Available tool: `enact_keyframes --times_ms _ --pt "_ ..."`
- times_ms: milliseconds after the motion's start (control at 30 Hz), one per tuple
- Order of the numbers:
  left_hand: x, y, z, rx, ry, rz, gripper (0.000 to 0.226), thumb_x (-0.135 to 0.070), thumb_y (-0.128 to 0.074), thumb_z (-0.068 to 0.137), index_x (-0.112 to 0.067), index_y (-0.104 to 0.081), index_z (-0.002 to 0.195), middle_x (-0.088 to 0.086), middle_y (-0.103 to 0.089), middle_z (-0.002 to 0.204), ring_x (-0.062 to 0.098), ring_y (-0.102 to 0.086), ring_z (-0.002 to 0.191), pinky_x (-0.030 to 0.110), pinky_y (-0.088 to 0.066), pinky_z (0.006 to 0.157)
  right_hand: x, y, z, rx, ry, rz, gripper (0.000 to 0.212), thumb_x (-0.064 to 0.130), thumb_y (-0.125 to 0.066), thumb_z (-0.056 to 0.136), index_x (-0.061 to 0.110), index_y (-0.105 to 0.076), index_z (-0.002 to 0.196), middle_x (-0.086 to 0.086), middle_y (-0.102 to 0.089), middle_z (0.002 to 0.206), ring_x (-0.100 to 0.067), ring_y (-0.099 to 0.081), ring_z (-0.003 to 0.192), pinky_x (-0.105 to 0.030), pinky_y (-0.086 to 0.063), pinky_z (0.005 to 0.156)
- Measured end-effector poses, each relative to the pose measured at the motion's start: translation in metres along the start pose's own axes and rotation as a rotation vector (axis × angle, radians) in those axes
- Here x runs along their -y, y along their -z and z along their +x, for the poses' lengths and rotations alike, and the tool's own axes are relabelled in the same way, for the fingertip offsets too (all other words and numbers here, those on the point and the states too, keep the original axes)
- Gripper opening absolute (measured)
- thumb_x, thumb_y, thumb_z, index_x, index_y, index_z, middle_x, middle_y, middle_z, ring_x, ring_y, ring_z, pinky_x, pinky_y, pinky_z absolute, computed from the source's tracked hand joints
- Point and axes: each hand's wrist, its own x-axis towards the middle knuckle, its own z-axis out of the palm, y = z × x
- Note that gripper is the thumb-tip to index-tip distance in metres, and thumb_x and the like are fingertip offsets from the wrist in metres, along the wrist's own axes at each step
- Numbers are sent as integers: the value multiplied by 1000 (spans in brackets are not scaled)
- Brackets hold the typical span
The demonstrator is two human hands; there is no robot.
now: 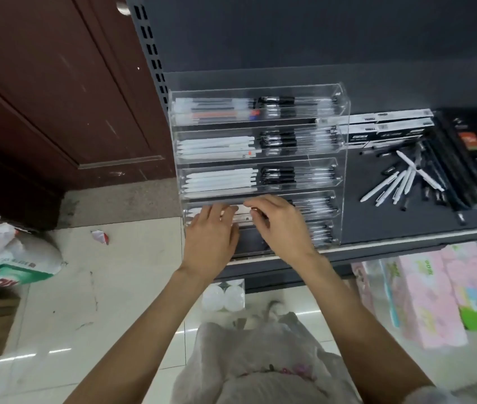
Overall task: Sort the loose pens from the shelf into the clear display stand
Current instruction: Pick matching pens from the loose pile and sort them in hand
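Both hands, left (212, 228) and right (278, 223), at centre frame, fingers bent over white pens (240, 217), settling them flat in the stand (260, 170); grip unclear. Loose pens (400, 179) waiting right on the shelf (377, 223).

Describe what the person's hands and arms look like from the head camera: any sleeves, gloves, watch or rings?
Both arms are bare from wrist to past the elbow, with no sleeves in view. The left hand and right hand wear no gloves, and no watch, bracelet or ring shows on the sides facing the camera. Below the arms, a pale garment with small floral print covers the body.
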Motion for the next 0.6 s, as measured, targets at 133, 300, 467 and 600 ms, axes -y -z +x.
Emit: enact_keyframes --times_ms 133,300,467,600 --pt "-57 20 6 -174 -257 -194 23 -21 -51 87 -19 -71 98 -4 -68 88 16 -61 83 29 -50 70 -32 57 -45 -117 -118 171 40 4 -60 89 17 -57 127 2 -59 122 -10 -61 101 -21 -49 89" --pt "-153 2 20 -237 -422 -466 19 -16 -55 89 -16 -71 98 -6 -68 83 10 -58 77 21 -44 75 -120 117 -116 -267 -435 103 41 4 -60 88 22 -57 125 2 -60 108 -13 -63 81 -10 -43 69" --pt "-216 -67 76 16 -393 -459 27 -25 -51 90 -23 -66 113 -6 -63 101 12 -55 97 26 -43 88 -226 154 -147 -250 -591 25 41 0 -61 86 15 -58 124 -12 -61 108 -30 -60 78 -26 -46 72" --pt "-253 -120 134 253 -159 -325 49 -29 -58 89 -20 -46 136 2 -48 131 21 -43 123 33 -28 111 -297 172 -134 -176 -470 -112 43 -1 -67 80 6 -59 122 -18 -58 118 -41 -55 101 -37 -44 87"
